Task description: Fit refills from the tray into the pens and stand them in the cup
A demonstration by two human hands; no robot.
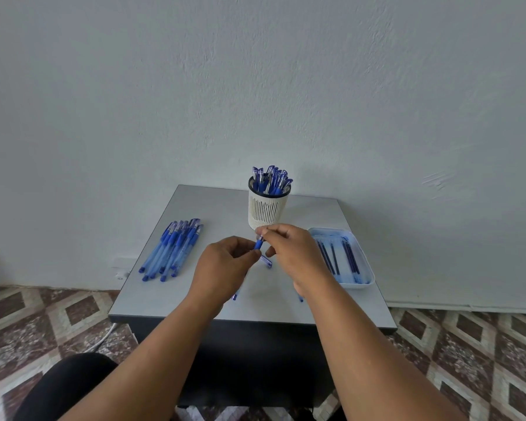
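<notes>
My left hand (225, 265) grips a blue pen (258, 245) by its barrel above the table's middle, the barrel's rear end poking out below the hand. My right hand (289, 247) pinches the pen's tip end between thumb and fingers. A pen cap (266, 261) lies on the table under the hands. The white slotted cup (266, 208) stands behind, holding several blue pens. A pile of several blue pens (172, 249) lies at the left. The pale blue tray (363, 262) at the right holds several dark refills (336, 258).
The grey table (195, 296) stands against a pale wall, with patterned floor tiles on both sides. A small blue piece (300, 298) shows on the table beside my right wrist. My dark-clothed knee is at the lower left.
</notes>
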